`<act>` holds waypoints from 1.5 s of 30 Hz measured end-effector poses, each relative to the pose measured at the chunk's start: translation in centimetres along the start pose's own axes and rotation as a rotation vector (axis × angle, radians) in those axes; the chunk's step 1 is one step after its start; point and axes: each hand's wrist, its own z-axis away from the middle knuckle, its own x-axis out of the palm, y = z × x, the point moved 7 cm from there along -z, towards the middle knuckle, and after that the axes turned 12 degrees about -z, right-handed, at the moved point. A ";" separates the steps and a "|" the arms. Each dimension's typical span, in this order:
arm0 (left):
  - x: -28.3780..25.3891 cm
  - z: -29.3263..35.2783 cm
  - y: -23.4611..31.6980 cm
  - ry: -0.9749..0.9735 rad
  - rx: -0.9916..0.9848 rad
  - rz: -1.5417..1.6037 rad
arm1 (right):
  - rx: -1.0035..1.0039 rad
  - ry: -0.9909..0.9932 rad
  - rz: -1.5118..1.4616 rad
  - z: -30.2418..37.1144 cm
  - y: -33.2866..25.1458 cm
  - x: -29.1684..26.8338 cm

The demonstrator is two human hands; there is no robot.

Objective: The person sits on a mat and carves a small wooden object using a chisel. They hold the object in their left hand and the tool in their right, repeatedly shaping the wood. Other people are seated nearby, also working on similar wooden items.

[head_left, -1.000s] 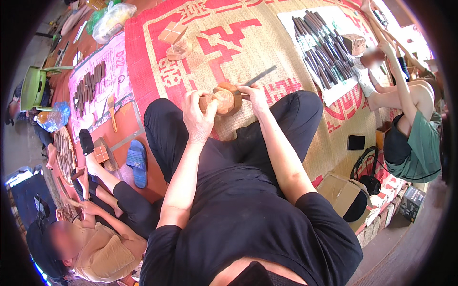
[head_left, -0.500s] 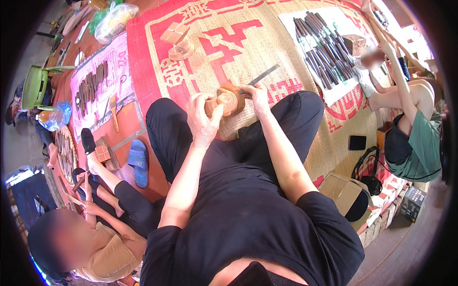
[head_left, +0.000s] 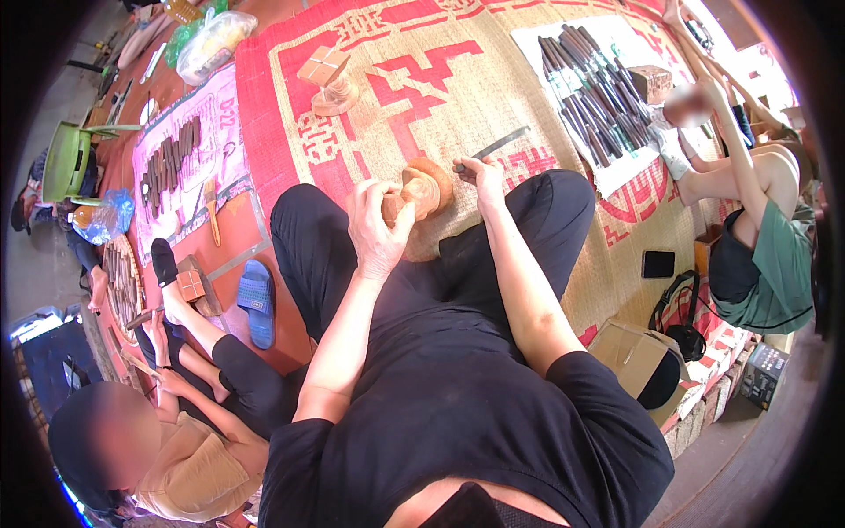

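Head cam, looking down over the lap: the left hand [head_left: 378, 220] has its thumb and fingers wrapped around the near-left end of a rounded, carved wooden piece [head_left: 424, 190], so that grip is pretty snug. The piece sits tilted between the knees, above the woven red-and-tan mat [head_left: 497, 92]; can't tell if it's touching it.

The right hand [head_left: 486, 180] is just to the right of the wood, fingers curled around a slim dark tool [head_left: 506, 141] that points up and away to the right. Its near end is close to the wood, but I can't tell if they touch.

Farther up the mat there's a 2nd wooden piece [head_left: 335, 95] with a squared end. Off to the right, a bunch of dark tools [head_left: 594, 92] lies on a white cloth [head_left: 528, 40]. Over left: a brush [head_left: 211, 211], 1 blue slipper [head_left: 256, 304] and a seated person in a tan top [head_left: 194, 462].
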 end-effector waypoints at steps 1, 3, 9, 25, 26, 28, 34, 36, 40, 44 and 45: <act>-0.1 0.1 -0.1 0.012 0.001 -0.002 | 0.045 -0.028 -0.098 0.3 0.1 0.5; -0.1 0.0 -0.4 0.012 -0.014 0.018 | 0.066 -0.112 -0.040 1.1 -0.1 1.9; -0.2 0.0 -0.1 0.002 0.002 0.007 | 0.004 -0.077 -0.007 1.0 -0.2 1.3; 0.0 0.4 1.0 -0.028 0.038 -0.004 | 0.024 -0.055 -0.046 0.9 -1.0 1.1; 0.1 0.5 0.9 -0.031 0.030 0.001 | 0.026 -0.119 -0.034 1.4 -1.0 2.2; 0.2 0.4 0.9 -0.036 0.032 -0.009 | 0.056 -0.127 0.061 1.7 -0.4 2.3; 0.3 0.4 1.3 -0.035 0.063 -0.014 | 0.019 0.075 0.000 -0.3 -0.5 -1.2; 0.2 0.5 0.9 -0.025 0.039 -0.011 | 0.023 -0.052 0.025 -0.2 0.2 0.5; -1.0 0.8 0.7 0.059 0.047 -0.024 | 0.073 -0.195 0.091 1.3 1.4 2.8; -0.8 0.0 0.7 -0.018 0.066 0.046 | 0.036 0.041 0.048 -3.0 2.9 -2.5; -0.7 0.1 0.7 0.004 0.063 0.044 | 0.034 0.035 -0.072 -2.9 2.7 -2.8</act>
